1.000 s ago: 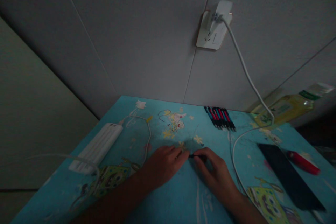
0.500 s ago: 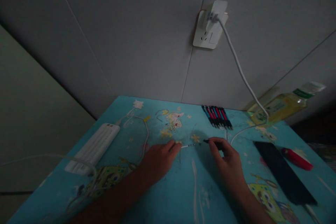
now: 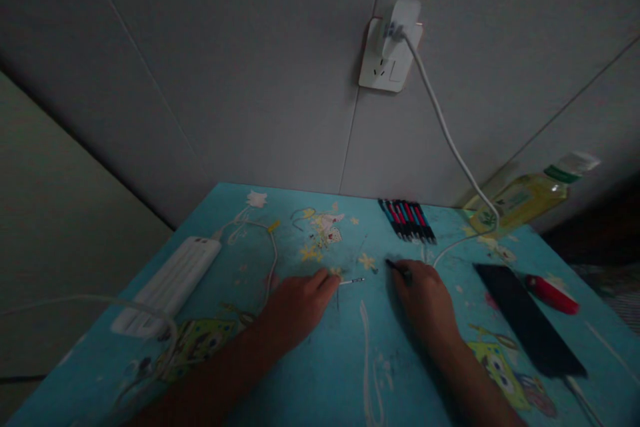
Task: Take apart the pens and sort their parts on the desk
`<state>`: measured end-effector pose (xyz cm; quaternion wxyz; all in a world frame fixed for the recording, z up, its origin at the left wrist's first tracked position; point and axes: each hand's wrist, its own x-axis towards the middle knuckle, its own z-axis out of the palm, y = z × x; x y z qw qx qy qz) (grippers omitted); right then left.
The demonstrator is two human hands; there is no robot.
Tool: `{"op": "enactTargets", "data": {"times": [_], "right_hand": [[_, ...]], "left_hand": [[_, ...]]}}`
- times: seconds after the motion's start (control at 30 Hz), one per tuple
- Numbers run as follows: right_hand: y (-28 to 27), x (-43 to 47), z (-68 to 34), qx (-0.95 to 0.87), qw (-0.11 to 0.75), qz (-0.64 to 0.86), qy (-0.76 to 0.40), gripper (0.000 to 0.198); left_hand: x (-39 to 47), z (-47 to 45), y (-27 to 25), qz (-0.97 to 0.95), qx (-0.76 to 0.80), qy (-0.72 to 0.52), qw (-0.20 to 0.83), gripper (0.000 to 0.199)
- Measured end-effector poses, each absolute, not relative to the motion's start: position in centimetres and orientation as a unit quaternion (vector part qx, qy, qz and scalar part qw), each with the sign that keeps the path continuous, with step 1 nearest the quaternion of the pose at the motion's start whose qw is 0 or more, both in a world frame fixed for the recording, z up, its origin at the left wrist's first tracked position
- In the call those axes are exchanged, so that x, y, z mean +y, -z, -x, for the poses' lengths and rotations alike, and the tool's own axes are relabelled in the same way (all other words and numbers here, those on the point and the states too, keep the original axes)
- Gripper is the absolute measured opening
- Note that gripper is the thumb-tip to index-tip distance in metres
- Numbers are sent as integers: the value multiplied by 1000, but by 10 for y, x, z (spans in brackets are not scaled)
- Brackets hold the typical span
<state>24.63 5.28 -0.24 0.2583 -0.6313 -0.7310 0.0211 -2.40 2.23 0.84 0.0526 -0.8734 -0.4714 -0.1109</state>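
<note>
Rod (image 3: 353, 281) juts rt from L hand (image 3: 300, 307)

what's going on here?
A person is working at a blue table with bare hands. The left hand holds a thin white rod with dark bands near its tip; the right hand holds a small dark piece. Rod and piece are apart. Beyond the right hand, pens lie side by side near the wall.

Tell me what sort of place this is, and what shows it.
Probably a private room, perhaps in a home or dormitory: a cartoon-patterned tabletop, a wall socket with a charger plugged in, and a row of pens.
</note>
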Motion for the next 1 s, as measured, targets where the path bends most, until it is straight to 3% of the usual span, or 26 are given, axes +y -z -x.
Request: {"op": "enactTargets", "data": {"times": [0.2, 0.4, 0.63, 0.77, 0.9, 1.0], "right_hand": [[-14, 42, -229, -771, 339, 532, -84, 18], [-23, 26, -207, -826, 318, 441, -152, 20], [-18, 35, -217, -807, 320, 476, -142, 16], [-14, 35, -218, -793, 318, 506, -114, 18], [-11, 31, -205, -816, 262, 507, -88, 21], [-9, 31, -193, -820, 219, 528, -25, 21]], "left_hand": [[21, 23, -10, 872, -474, 112, 47, 12], [20, 23, -12, 889, -444, 112, 23, 14], [23, 23, -7, 869, -483, 102, 37, 16], [25, 26, -3, 837, -538, 83, 50, 29], [26, 27, 0, 828, -550, 95, 52, 50], [26, 27, 2, 832, -542, 103, 59, 55]]}}
